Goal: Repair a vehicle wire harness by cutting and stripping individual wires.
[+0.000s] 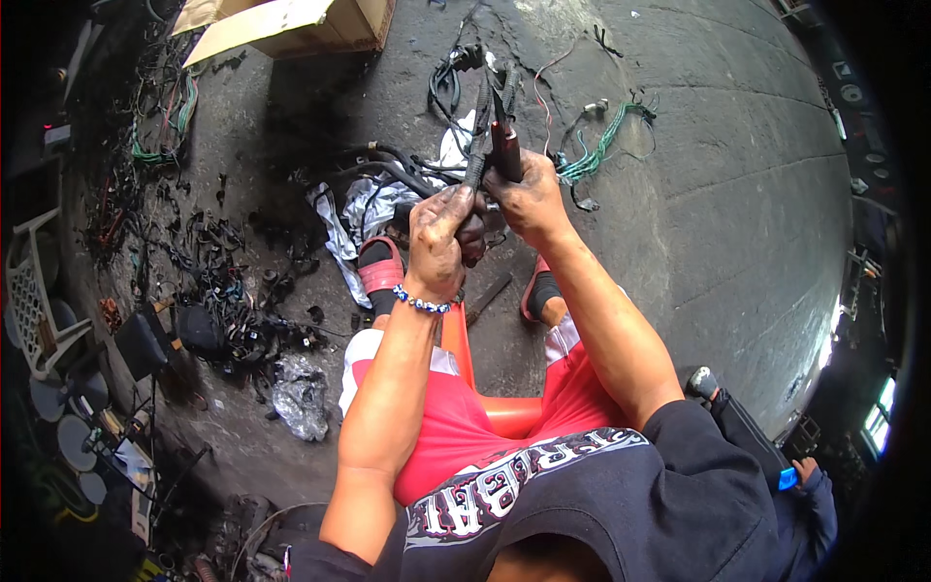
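My left hand (439, 238), blackened with grime, is closed round a black wrapped cable bundle (479, 145) that runs up and away from me. Beside it, my right hand (529, 202) grips the dark reddish handle of a knife (504, 150). Its narrow dark blade points away and lies close along the bundle; whether it touches cannot be made out. More black cables (393, 160) spread left from under the hands, over a crumpled silvery-white sheet (373, 206) on the floor. The far end of the bundle shows pale connectors.
An open cardboard box (320, 27) stands at the far left. Green wires (603, 145) lie right of my hands. Black scraps (228, 257) and a clear plastic bag (299, 398) litter the left floor. A dark flat strip (488, 297) lies between my feet. Another person's sleeve (810, 519) shows lower right.
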The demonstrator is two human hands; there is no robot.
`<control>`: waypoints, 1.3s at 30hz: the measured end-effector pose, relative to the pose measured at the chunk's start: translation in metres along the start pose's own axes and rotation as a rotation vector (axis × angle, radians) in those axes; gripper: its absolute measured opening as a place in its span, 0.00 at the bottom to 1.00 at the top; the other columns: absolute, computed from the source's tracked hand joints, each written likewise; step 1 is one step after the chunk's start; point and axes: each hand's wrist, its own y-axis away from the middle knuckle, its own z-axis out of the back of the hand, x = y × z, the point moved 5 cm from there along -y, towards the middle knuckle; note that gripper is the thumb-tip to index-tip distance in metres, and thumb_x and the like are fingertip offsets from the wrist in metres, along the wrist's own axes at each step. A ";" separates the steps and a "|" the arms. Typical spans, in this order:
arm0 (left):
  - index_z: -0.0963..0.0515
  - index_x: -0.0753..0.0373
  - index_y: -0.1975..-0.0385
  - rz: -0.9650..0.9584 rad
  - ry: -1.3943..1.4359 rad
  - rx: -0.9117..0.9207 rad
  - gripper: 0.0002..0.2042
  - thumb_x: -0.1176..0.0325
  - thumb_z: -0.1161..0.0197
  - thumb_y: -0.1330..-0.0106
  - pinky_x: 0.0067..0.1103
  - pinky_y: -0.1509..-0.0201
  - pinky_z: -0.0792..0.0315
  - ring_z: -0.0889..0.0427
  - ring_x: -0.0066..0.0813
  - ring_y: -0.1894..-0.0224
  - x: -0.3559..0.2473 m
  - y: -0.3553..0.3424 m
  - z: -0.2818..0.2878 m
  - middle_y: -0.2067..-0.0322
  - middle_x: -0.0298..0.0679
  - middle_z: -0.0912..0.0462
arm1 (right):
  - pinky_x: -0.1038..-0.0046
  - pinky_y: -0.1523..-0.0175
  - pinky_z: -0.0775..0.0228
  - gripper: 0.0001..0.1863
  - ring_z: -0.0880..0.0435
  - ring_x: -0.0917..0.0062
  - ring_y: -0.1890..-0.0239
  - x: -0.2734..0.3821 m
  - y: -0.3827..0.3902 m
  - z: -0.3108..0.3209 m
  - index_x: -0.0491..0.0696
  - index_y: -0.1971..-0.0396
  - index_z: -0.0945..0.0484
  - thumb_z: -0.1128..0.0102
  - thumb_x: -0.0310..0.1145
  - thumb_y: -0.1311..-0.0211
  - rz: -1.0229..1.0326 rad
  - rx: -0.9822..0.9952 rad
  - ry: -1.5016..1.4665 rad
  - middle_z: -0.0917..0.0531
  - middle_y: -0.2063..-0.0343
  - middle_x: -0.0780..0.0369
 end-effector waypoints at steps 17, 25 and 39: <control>0.27 0.67 0.75 -0.198 -0.374 -0.127 0.12 0.66 0.51 0.35 0.15 0.80 0.37 0.31 0.17 0.84 -0.005 -0.003 -0.012 0.82 0.36 0.25 | 0.79 0.76 0.39 0.05 0.33 0.87 0.82 0.036 0.003 0.008 0.40 0.79 0.26 0.43 0.26 0.53 0.134 -0.021 0.210 0.26 0.86 0.67; 0.30 0.69 0.81 -0.687 -0.806 -0.278 0.14 0.67 0.53 0.37 0.19 0.79 0.41 0.35 0.20 0.83 -0.015 0.005 -0.015 0.86 0.34 0.30 | 0.80 0.79 0.45 0.07 0.39 0.87 0.85 0.021 0.005 0.004 0.44 0.85 0.32 0.46 0.27 0.53 0.001 -0.048 0.056 0.33 0.89 0.69; 0.25 0.70 0.76 -0.114 -0.335 0.224 0.12 0.67 0.47 0.38 0.12 0.77 0.41 0.36 0.11 0.79 0.011 0.009 -0.045 0.83 0.29 0.28 | 0.81 0.81 0.43 0.07 0.34 0.87 0.84 -0.062 -0.016 0.023 0.46 0.82 0.27 0.46 0.32 0.51 0.065 -0.033 0.175 0.29 0.87 0.69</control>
